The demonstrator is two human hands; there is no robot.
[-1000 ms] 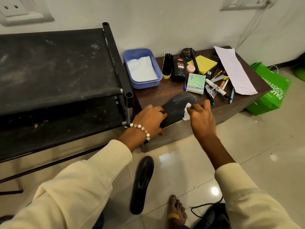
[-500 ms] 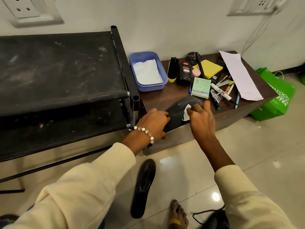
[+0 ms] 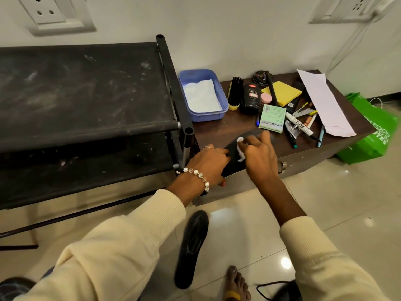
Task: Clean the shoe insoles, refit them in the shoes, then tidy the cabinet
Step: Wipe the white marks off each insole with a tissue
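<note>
Here is the wiping in full swing: the left hand (image 3: 209, 164) grips the near end of the dark insole (image 3: 233, 149), fingers curled over its edge and pinning it to the front lip of the brown cabinet (image 3: 219, 132), while the right hand (image 3: 259, 155) presses a small white wipe (image 3: 239, 148) down on the insole's middle, fingers bent around the wad. The insole lies at a slant, its near end hanging off the cabinet's front edge, and that is the worry: push too hard toward the overhang and it could tip or slide out from under the left hand and drop to the floor. A second insole (image 3: 191, 248) lies on the tiles below, just beside a bare foot (image 3: 235, 283), an easy thing to step on. The toe end sits near the green notepad (image 3: 272, 118) and the scattered pens (image 3: 303, 127); a long stroke that way could knock them about. The blue tub (image 3: 217, 83) of tissue stands well apart at the back. No shoe can be told for certain, so refitting looks some way off.
</note>
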